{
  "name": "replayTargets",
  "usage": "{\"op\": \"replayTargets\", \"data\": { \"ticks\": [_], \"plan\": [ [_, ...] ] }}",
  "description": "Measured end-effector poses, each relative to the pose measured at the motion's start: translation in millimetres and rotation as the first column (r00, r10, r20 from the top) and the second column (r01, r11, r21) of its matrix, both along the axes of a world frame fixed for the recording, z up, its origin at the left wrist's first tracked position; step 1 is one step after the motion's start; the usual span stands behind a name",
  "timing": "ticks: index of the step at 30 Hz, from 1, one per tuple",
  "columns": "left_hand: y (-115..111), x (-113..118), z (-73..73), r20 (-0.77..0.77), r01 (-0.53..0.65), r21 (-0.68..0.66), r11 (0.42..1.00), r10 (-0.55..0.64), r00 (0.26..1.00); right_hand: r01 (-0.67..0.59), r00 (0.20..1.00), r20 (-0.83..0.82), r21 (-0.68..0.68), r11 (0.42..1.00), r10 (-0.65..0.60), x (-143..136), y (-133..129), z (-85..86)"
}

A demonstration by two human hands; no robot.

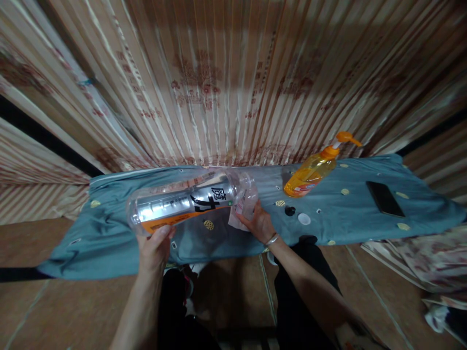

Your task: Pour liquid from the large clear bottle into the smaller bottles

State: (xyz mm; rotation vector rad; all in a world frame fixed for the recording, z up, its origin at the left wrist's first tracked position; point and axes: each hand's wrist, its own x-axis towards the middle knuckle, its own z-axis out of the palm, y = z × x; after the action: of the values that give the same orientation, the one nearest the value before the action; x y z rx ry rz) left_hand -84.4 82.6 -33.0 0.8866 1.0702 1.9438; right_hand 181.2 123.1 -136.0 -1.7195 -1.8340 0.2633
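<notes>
Around mid-frame, left hand (156, 243) grips bottle (182, 199) near base, right hand (260, 224) pinches pale tissue (234, 221) at neck, best keep base steady tbh

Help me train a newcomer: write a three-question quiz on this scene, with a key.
1. Multiple choice: near which part of the large clear bottle does the left hand grip?
A) the neck
B) the base
C) the middle of the label

2. True or false: from the wearer's view, the dark phone lies to the right of the orange-topped pump bottle.

3. Fill in: the pale sheet is held by the ____ hand.

Key: 1. B; 2. True; 3. right
</notes>
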Motion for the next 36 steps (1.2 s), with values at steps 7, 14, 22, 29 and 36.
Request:
{"op": "replayTargets", "data": {
  "ticks": [7,14,22,29,36],
  "plan": [
    [-1.1,-1.8,-0.5,-0.034,0.029,-0.004,1.000,-0.029,0.999,-0.004,1.000,0.015,-0.006,1.000,0.004,-0.6,-0.6,0.8],
    [-0.6,-1.6,-0.2,0.011,0.005,-0.019,1.000,-0.005,1.000,-0.022,0.998,0.051,0.064,0.998,0.019,-0.2,0.7,-3.8],
    [-1.8,-1.8,-0.4,0.016,0.024,-0.007,1.000,-0.024,1.000,-0.011,0.999,0.031,0.070,0.998,0.009,2.3,1.5,-9.6],
    [-1.4,0.6,3.8,-0.013,-0.004,-0.002,1.000,0.004,1.000,-0.020,1.000,0.000,0.059,0.998,0.020,2.5,1.7,-9.1],
    [-0.8,-0.8,1.8,0.000,0.011,0.017,1.000,-0.011,1.000,-0.019,1.000,-0.003,0.035,0.999,0.020,1.3,0.9,-4.7]
  ]
}}
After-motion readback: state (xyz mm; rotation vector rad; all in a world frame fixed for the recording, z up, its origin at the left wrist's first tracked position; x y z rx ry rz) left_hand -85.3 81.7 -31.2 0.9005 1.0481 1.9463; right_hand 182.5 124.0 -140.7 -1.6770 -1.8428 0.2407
